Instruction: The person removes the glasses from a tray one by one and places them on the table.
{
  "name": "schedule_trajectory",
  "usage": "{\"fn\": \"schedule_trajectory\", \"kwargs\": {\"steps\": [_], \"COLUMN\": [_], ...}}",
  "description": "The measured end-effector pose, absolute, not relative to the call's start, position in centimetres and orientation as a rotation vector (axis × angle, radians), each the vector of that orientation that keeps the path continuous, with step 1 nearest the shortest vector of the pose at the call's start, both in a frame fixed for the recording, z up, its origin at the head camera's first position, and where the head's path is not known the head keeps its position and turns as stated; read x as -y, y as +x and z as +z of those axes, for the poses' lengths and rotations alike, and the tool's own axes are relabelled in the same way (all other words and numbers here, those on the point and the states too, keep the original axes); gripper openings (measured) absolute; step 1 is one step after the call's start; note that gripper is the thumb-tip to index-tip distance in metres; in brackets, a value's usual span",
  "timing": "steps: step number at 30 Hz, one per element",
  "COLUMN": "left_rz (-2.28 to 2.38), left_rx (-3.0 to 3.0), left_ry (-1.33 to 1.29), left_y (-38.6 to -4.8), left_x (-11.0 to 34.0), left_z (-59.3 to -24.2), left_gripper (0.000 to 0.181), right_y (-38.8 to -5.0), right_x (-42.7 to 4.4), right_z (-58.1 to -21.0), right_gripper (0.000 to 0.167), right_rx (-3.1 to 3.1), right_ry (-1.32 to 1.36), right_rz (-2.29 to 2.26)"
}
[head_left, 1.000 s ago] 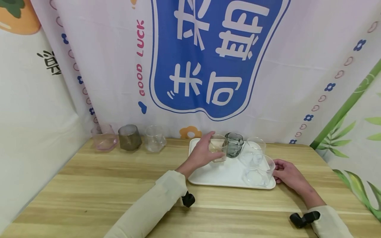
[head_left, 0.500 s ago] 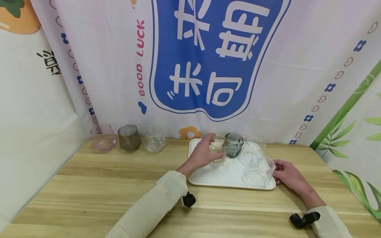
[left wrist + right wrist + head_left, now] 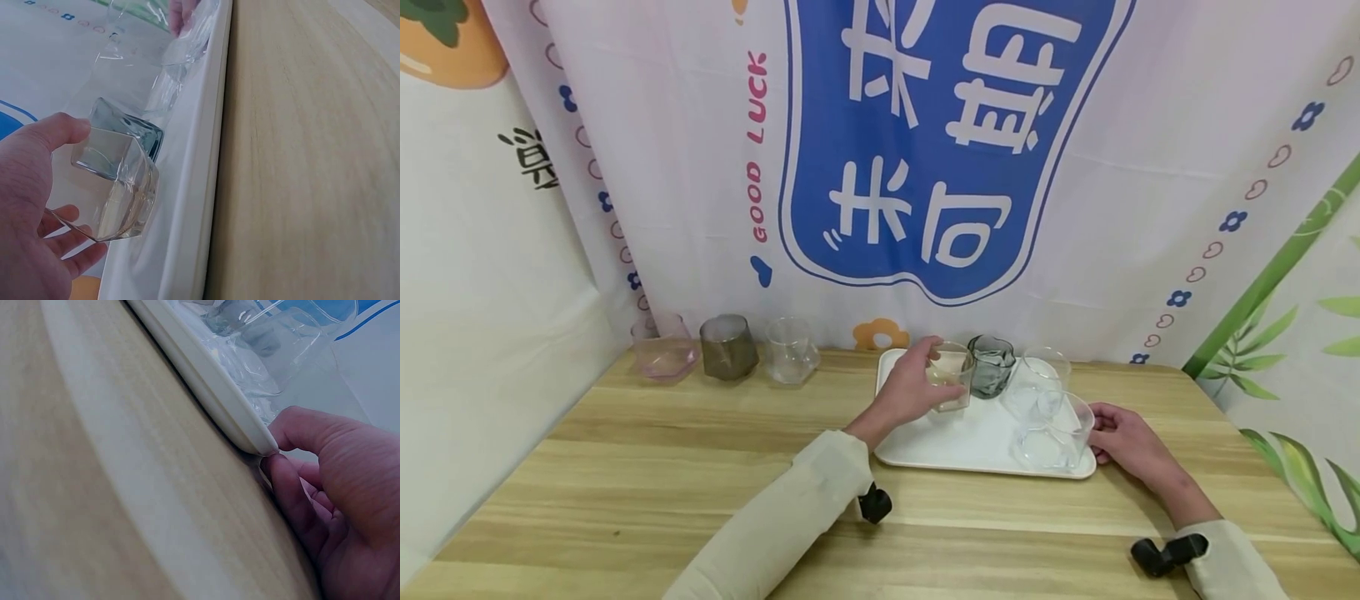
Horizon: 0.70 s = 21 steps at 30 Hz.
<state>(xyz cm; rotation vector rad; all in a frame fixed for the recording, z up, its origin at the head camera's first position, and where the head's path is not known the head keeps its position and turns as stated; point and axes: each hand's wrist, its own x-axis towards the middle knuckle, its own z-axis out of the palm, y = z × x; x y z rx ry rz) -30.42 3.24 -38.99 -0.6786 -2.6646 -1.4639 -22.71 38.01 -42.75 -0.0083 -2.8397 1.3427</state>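
Note:
On the white tray (image 3: pixel 955 446) stand a pale amber glass (image 3: pixel 953 392), a dark grey glass (image 3: pixel 992 367) and two clear glasses (image 3: pixel 1047 375) (image 3: pixel 1052 442). My left hand (image 3: pixel 913 387) holds the amber glass, thumb on one side and fingers round the other, as the left wrist view also shows (image 3: pixel 119 187). At the tray's front right corner my right hand (image 3: pixel 1131 442) pinches the rim between thumb and finger; in the right wrist view that rim (image 3: pixel 219 400) lies between the fingertips.
Along the back left of the wooden table (image 3: pixel 700 475) stand a pink glass (image 3: pixel 664 350), a smoky brown glass (image 3: pixel 728 348) and a clear glass (image 3: pixel 791 352). Behind them hangs a printed white cloth (image 3: pixel 700 167).

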Motion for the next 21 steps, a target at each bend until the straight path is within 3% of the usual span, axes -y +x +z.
{"fn": "schedule_trajectory", "kwargs": {"steps": [21], "left_rz": [-1.481], "left_rx": [2.677], "left_ry": [-0.61], "left_y": [-30.4], "left_x": [-1.5], "left_z": [-38.3], "left_gripper": [0.086], "right_y": [-22.8], "right_x": [-38.2], "right_z": [-42.9], "right_gripper": [0.047], "right_rx": [2.828], "right_ry": [0.002], "right_rz": [1.349]}}
